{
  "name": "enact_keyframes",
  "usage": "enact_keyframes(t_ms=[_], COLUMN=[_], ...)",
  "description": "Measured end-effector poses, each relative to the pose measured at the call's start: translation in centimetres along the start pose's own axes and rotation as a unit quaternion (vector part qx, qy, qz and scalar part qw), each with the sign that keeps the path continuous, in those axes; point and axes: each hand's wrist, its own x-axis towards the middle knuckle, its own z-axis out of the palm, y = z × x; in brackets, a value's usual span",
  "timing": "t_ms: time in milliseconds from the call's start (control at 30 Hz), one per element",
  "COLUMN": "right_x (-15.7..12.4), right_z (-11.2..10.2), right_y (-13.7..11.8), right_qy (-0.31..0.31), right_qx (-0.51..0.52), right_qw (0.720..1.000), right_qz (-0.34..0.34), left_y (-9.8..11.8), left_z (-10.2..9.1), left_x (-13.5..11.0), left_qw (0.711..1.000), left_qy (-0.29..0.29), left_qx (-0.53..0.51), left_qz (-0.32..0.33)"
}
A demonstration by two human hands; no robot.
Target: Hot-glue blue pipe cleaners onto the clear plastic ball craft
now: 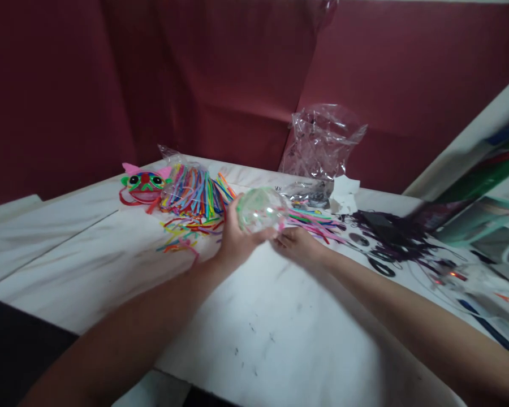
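Note:
My left hand [236,238] is wrapped round a clear, rounded plastic object [263,210] with green on its left side and red marks at the right. Blur hides exactly what kind of thing it is. Just below its right end is my right hand [299,243], with curled, closed fingers. A small pink bit shows by those fingertips, too smeared to name. Both hands are above the white marbled table [275,316]. Loose coloured pipe cleaners [318,223] lie just behind my right hand.
At the back left, a colourful animal face [145,183] stands beside a bag of pipe cleaners [190,192]. A crumpled clear bag [324,141] leans on the red backdrop. To the right are dark purple strands [401,234], black-handled scissors [382,265] and a cable with a glowing light [456,275].

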Motion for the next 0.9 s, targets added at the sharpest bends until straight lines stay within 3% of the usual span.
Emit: enact_keyframes(t_ms=[100, 200, 267, 300, 433, 567, 667, 800, 900], right_x=[-5.7, -10.2, -11.4, -11.3, -7.1, -1.6, 1.2, 2.5, 0.4], right_z=[-0.5, 0.5, 1.7, 2.2, 4.2, 5.3, 6.1, 6.1, 4.8], right_y=[-1.5, -4.3, -5.6, -5.8, -4.3, -2.1, -1.6, -1.4, -0.7], right_qy=[-0.032, -0.187, -0.281, -0.294, -0.230, -0.060, -0.047, -0.034, -0.002], right_qx=[-0.020, -0.039, -0.069, -0.088, -0.142, -0.191, -0.195, -0.176, -0.180], right_qw=[0.999, 0.964, 0.927, 0.920, 0.929, 0.965, 0.968, 0.975, 0.980], right_qz=[-0.037, -0.185, -0.238, -0.245, -0.252, -0.168, -0.153, -0.128, -0.081], left_y=[-0.5, -1.1, -1.3, -1.3, -1.0, -1.3, -1.8, -2.0, -1.9], left_z=[-0.6, -0.9, -1.1, -1.3, -2.6, -4.1, -4.4, -4.1, -3.8], left_x=[1.7, 2.5, 2.9, 3.1, 4.1, 4.9, 5.1, 4.6, 4.2], left_qw=[0.999, 0.996, 0.993, 0.992, 0.986, 0.978, 0.975, 0.980, 0.984], left_qy=[0.051, 0.084, 0.114, 0.127, 0.164, 0.202, 0.212, 0.182, 0.157], left_qx=[-0.018, -0.025, -0.026, -0.025, 0.023, 0.046, 0.055, 0.072, 0.087], left_qz=[-0.004, -0.009, -0.014, -0.013, 0.016, 0.023, 0.020, 0.019, 0.005])
